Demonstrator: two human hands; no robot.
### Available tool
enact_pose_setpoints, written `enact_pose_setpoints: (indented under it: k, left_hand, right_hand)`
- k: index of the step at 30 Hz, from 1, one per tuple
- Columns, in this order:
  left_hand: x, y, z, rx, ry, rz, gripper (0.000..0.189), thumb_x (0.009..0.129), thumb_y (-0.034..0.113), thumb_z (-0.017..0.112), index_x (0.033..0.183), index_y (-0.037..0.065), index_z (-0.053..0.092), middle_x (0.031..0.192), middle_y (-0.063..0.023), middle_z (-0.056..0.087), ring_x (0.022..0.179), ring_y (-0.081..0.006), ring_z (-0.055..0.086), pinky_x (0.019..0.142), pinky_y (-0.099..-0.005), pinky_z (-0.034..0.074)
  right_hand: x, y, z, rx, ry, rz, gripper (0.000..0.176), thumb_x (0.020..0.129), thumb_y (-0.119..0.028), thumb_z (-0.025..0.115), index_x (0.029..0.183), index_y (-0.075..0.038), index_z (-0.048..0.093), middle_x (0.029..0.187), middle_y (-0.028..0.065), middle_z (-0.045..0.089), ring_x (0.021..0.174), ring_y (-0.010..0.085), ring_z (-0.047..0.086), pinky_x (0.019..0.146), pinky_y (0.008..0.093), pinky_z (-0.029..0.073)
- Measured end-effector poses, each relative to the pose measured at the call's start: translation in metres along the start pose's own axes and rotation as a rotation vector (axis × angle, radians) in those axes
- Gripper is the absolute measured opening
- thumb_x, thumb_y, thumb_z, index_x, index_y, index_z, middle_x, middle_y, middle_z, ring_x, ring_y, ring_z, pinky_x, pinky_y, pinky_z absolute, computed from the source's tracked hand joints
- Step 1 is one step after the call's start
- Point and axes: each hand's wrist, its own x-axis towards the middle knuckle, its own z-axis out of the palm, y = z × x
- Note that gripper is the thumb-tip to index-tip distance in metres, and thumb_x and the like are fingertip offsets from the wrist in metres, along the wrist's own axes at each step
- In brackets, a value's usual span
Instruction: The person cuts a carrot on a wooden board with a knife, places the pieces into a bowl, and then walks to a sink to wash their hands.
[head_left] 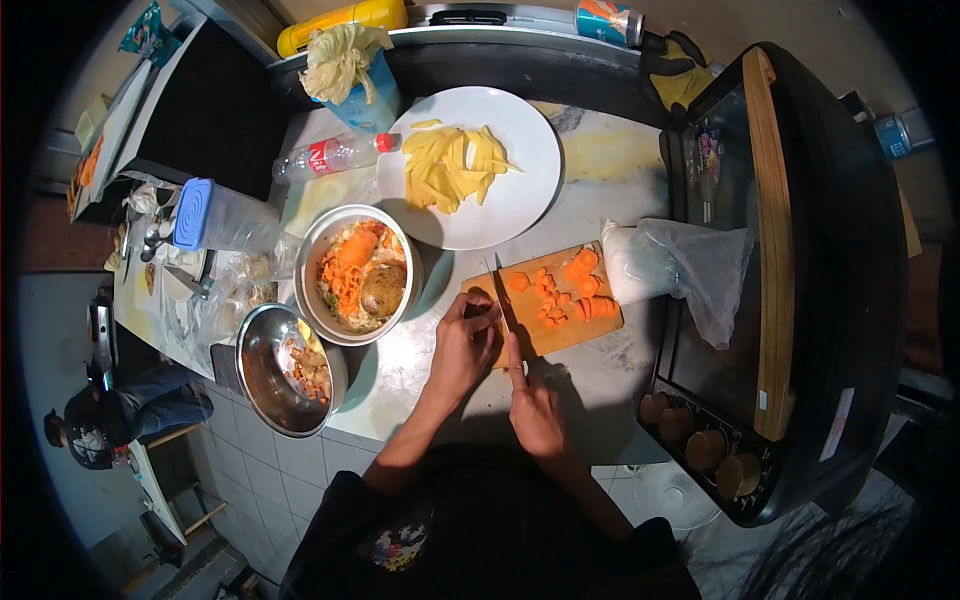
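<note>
A wooden cutting board point(545, 338) lies in front of me, with sliced and diced carrot point(552, 296) over its middle and right part. My right hand point(537, 412) is closed round the handle of a knife point(503, 312), index finger stretched along it. The blade points away from me over the board's left part. Just left of the blade, my left hand point(463, 342) has its fingers curled down at the board. What those fingers press on is mostly hidden; only a small reddish bit shows. Beyond the board, a large white plate point(535, 180) carries yellow potato-like strips point(450, 170).
Left stand a white pot point(308, 265) of grated carrot with a whole potato, and a steel bowl point(262, 385) of scraps. A plastic bottle point(325, 158) lies behind. Right are a bag of white powder point(640, 265) and a black oven point(830, 300). Another person point(100, 425) is far left.
</note>
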Motion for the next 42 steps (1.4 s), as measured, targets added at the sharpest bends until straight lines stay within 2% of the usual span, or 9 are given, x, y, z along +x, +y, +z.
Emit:
enact_pose_setpoints:
  k: [16,22,24,26,28,31,33,40,42]
  left_hand:
    - [0.006,0.004,-0.007,0.001,-0.036,-0.065,0.02,0.08,-0.004,0.068,0.1,-0.004,0.071,0.091,-0.0189,0.067,0.074,-0.0332,0.066,0.069,-0.0357,0.053]
    - [0.007,0.007,-0.008,-0.049,-0.039,-0.132,0.019,0.082,-0.003,0.067,0.101,-0.005,0.069,0.091,-0.0197,0.069,0.072,-0.0296,0.068,0.067,-0.0326,0.053]
    - [0.006,0.005,-0.007,-0.097,-0.045,-0.158,0.019,0.082,-0.002,0.067,0.101,-0.005,0.069,0.09,-0.0195,0.069,0.073,-0.0282,0.069,0.068,-0.032,0.053]
    - [0.007,0.007,-0.009,-0.146,-0.05,-0.186,0.019,0.082,-0.002,0.067,0.101,-0.005,0.069,0.089,-0.0193,0.069,0.074,-0.0268,0.069,0.069,-0.0314,0.052]
    - [0.01,0.016,-0.014,-0.121,-0.109,-0.292,0.026,0.081,-0.008,0.064,0.107,-0.004,0.068,0.096,-0.0174,0.071,0.09,-0.0221,0.071,0.08,-0.0303,0.054]
    - [0.009,0.012,-0.007,-0.114,-0.008,-0.26,0.018,0.082,-0.002,0.066,0.099,-0.006,0.069,0.084,-0.0181,0.071,0.077,-0.0261,0.071,0.073,-0.0307,0.052]
    - [0.01,0.006,-0.005,-0.095,-0.003,-0.251,0.017,0.081,-0.002,0.066,0.098,-0.006,0.07,0.085,-0.0181,0.071,0.078,-0.0263,0.071,0.074,-0.0309,0.052]
    - [0.013,0.005,-0.006,-0.06,-0.004,-0.248,0.014,0.08,-0.002,0.067,0.093,-0.005,0.072,0.088,-0.0199,0.072,0.084,-0.0283,0.072,0.078,-0.032,0.054]
    - [0.012,0.0,-0.003,-0.049,-0.012,-0.242,0.015,0.08,-0.003,0.067,0.094,-0.004,0.072,0.089,-0.018,0.073,0.084,-0.0262,0.073,0.079,-0.0322,0.054]
  right_hand:
    - [-0.006,0.003,-0.022,0.189,-0.056,0.033,0.081,0.082,0.009,0.049,0.155,-0.014,0.023,0.088,0.0283,0.06,0.078,0.0447,0.061,0.069,0.048,0.049]
    - [-0.004,0.005,-0.014,0.323,0.108,-0.072,0.078,0.083,0.01,0.046,0.155,-0.012,0.025,0.083,0.0257,0.056,0.071,0.0401,0.059,0.068,0.0444,0.048]
    - [-0.006,0.005,-0.018,0.372,-0.093,0.047,0.088,0.082,0.012,0.051,0.157,-0.017,0.015,0.104,0.0291,0.058,0.082,0.0407,0.058,0.079,0.0431,0.047]
    - [-0.005,0.006,-0.02,0.374,-0.121,0.063,0.087,0.083,0.012,0.05,0.157,-0.017,0.015,0.104,0.0285,0.057,0.081,0.0399,0.057,0.079,0.0424,0.047]
    - [-0.004,0.004,-0.023,0.377,-0.152,0.077,0.086,0.083,0.012,0.05,0.157,-0.016,0.016,0.105,0.0279,0.057,0.08,0.039,0.056,0.079,0.0416,0.047]
    - [-0.004,0.002,-0.025,0.406,-0.173,0.101,0.084,0.083,0.013,0.048,0.157,-0.015,0.018,0.114,0.029,0.057,0.09,0.0414,0.059,0.083,0.0424,0.047]
    - [-0.003,0.006,-0.016,0.388,0.076,-0.068,0.08,0.081,0.012,0.045,0.154,-0.012,0.026,0.074,0.0215,0.053,0.066,0.0373,0.057,0.065,0.0425,0.048]
    - [-0.002,0.004,-0.019,0.413,0.068,-0.049,0.081,0.08,0.013,0.045,0.154,-0.012,0.026,0.072,0.0203,0.052,0.064,0.0356,0.055,0.065,0.0413,0.048]
    - [-0.002,0.002,-0.025,0.414,-0.202,0.139,0.084,0.083,0.013,0.046,0.157,-0.015,0.016,0.123,0.0318,0.055,0.097,0.0449,0.061,0.082,0.0455,0.049]
